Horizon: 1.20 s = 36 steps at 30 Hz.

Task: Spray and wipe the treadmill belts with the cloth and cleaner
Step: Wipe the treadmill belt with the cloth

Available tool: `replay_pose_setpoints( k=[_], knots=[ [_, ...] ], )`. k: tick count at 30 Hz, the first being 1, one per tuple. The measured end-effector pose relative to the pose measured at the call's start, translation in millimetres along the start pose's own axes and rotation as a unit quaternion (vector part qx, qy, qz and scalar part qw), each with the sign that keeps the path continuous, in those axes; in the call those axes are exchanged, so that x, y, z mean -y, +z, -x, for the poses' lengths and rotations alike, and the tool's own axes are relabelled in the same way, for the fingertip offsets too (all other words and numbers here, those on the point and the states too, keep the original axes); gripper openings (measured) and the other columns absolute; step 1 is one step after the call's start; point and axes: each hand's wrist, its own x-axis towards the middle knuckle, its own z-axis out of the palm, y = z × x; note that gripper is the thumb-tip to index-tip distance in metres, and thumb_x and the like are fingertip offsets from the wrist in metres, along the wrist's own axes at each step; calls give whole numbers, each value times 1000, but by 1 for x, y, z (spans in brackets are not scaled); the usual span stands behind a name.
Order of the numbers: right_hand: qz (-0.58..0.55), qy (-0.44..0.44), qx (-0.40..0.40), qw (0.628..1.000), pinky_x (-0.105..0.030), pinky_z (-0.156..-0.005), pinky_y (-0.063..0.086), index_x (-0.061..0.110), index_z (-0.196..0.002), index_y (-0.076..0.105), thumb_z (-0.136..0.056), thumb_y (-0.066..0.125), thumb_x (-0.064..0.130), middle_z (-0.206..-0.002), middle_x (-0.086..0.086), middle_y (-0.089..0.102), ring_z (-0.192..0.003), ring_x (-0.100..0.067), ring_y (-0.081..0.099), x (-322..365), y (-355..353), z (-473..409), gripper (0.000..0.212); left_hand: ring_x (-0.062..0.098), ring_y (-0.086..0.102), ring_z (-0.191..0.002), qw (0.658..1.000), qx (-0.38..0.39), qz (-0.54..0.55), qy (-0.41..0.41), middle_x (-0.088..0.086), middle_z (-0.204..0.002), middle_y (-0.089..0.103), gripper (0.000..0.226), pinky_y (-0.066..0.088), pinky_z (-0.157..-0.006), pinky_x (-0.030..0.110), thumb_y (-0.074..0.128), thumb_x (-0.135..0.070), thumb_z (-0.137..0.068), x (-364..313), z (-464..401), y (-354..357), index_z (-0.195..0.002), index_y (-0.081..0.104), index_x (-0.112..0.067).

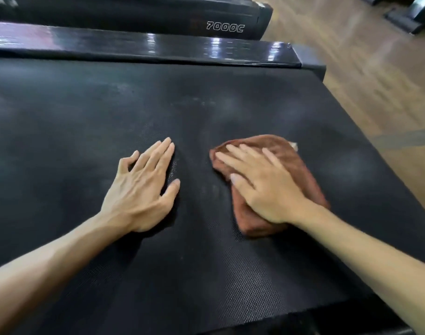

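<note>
- Right hand [267, 187] is laid flat on a folded rust-brown microfibre cloth [300, 175], fingers straight and slightly spread, pressing it onto the belt. No pinch, just palm and fingers on top.
- Left hand [143, 187] is flat on the bare belt just beside the cloth, fingers straight and together, thumb out to the side, holding nothing. Looks like it's there to brace.
- The black textured treadmill belt [206, 274] fills most of the view. The cloth sits right of centre, nearer the belt's right-hand edge, where the wood-look floor [375, 76] starts.
- Pale hazy patches show on the belt beyond the hands and out to the right. Could be spray or dust, I can't tell which.
- No cleaner bottle in shot, so I'd say this is the wipe step, not the spray one.
- How I'd do it: keep the whole palm on the cloth so it doesn't bunch up, and use long overlapping strokes along the belt instead of little circles.
- Work toward those hazy spots near the glossy black side rail [158, 48] so no strip gets skipped.
- Flip to a clean fold once this face looks grubby, or you just smear it around.
- Lean on the left hand, but move it along, or that patch never gets wiped.
</note>
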Motion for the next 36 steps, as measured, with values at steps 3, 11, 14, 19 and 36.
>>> replay_pose_setpoints(
  k=[3, 11, 14, 19, 36],
  knots=[
    [26, 117, -28, 992, -48, -127, 2, 48, -158, 29, -106, 28, 45, -169, 17, 22, -157, -9, 14, -49, -12, -35, 52, -1, -3, -155, 1000, 2, 14, 0, -13, -171, 2, 73, 0, -125, 33, 16, -45, -96, 0, 0, 0, -164, 10, -20],
    [8, -101, 46, 994, -44, -128, -2, 48, -160, 24, -105, 29, 45, -170, 19, 17, -158, -5, 6, 59, 7, 41, 55, 8, 20, -154, 987, -62, 141, -32, -2, -165, 33, 65, 7, -126, 25, 25, -13, -93, 8, -3, 2, -156, 39, -10],
    [5, -159, 86, 983, -40, -128, -4, 53, -158, 24, -104, 31, 49, -169, 27, 11, -156, 1, 0, 44, -1, 70, 54, 13, 24, -154, 989, -66, 131, -24, 1, -164, 34, 67, 10, -127, 29, 27, -6, -90, 11, -5, 6, -155, 41, -8],
    [27, 64, 8, 998, -51, -128, 3, 52, -156, 29, -105, 34, 44, -169, 17, 23, -157, -8, 13, 1, -3, -32, 52, 14, 22, -155, 990, -54, 131, -26, 1, -165, 31, 62, 9, -128, 29, 30, -2, -95, 8, -3, 4, -156, 38, -8],
    [-85, 188, -19, 978, -50, -126, -12, 36, -164, 19, -110, 20, 44, -173, 3, 10, -160, -18, -2, 108, 28, -43, 54, 7, 24, -153, 981, -45, 185, -45, -4, -163, 35, 69, 10, -124, 21, 25, -52, -98, 5, 2, -4, -155, 44, -17]
  ],
)
